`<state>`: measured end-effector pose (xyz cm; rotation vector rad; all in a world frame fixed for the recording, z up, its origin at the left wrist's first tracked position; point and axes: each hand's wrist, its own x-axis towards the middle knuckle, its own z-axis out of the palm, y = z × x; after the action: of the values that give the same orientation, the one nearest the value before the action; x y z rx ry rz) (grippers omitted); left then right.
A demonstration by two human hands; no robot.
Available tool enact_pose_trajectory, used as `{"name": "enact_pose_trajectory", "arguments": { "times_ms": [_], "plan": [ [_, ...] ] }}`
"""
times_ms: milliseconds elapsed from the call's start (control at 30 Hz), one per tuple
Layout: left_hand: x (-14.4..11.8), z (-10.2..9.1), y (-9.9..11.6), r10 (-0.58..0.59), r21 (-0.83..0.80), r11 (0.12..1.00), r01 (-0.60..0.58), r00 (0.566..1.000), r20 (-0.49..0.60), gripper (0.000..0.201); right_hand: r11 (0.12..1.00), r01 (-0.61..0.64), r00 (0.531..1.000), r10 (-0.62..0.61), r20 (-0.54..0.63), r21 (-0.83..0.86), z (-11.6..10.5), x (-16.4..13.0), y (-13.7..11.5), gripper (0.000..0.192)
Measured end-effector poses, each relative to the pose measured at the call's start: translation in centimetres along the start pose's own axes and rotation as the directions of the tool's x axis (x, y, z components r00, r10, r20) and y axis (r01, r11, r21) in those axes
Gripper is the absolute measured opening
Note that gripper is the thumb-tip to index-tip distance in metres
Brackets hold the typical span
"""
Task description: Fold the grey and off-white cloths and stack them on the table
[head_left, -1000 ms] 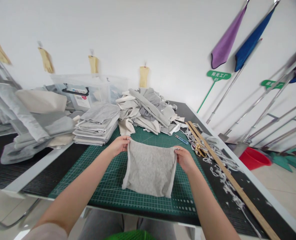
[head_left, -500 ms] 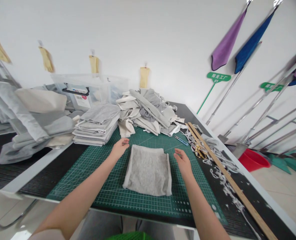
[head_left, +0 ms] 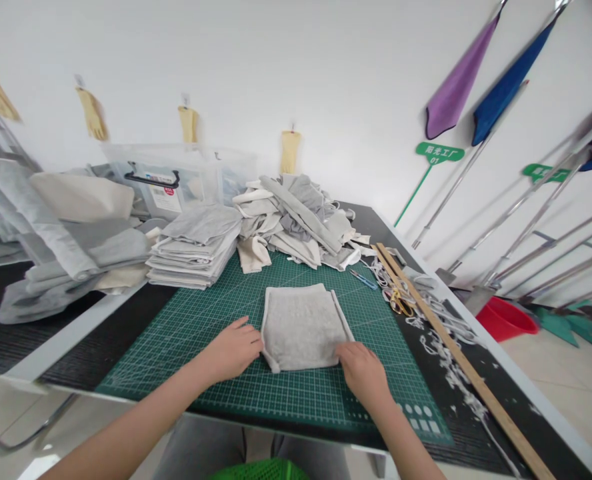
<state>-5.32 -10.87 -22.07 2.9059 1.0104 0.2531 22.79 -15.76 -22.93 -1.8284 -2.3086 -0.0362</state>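
Head-worn view, forward and down

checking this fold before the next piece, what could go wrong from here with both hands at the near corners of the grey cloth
1. The left hand and right hand only pinch the near corners of the grey cloth; its far edge lies loose and curled, so the fold may come out crooked.
2. The scissors and thread scraps lie close to the right; a wide sweep might snag them.

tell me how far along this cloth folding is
Done: a neat stack of folded cloths sits at the mat's far left. In hand: one grey cloth lies flat on the mat, with the left hand and right hand at its near corners. Left: a loose heap of cloths behind looks unsorted.
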Motion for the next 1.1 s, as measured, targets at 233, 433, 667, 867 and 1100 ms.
{"name": "enact_pose_trajectory", "arguments": {
  "times_ms": [233, 433, 667, 867, 1100],
  "plan": [
    [2.0, 0.7, 4.1, -0.017, 0.015, 1.0, 0.02, 0.988, -0.151, 0.041, 0.991, 0.074, 0.997, -0.075, 0.005, 0.11, -0.1, 0.0, -3.3, 0.033],
    [4.8, 0.6, 1.8, 0.206, 0.064, 0.977, -0.204, 0.978, -0.023, 0.03, 0.986, 0.013, 0.997, -0.027, 0.079, 0.169, 0.5, 0.0, -5.5, 0.041],
    [6.0, 1.0, 1.0, 0.103, 0.086, 0.992, -0.097, 0.992, -0.07, 0.01, 0.978, 0.014, 1.0, -0.008, -0.029, 0.209, 0.8, 0.1, -6.3, 0.05],
    [4.1, 1.8, 5.4, -0.032, 0.021, 0.999, 0.035, 0.995, -0.099, 0.009, 0.914, -0.019, 0.972, 0.111, -0.206, 0.404, 1.8, -0.8, -7.4, 0.026],
    [0.8, -0.5, 3.3, 0.066, -0.011, 0.998, -0.065, 0.997, 0.029, 0.006, 0.709, 0.042, 0.931, 0.227, -0.285, 0.704, 0.6, -3.9, -3.9, 0.017]
  ]
}}
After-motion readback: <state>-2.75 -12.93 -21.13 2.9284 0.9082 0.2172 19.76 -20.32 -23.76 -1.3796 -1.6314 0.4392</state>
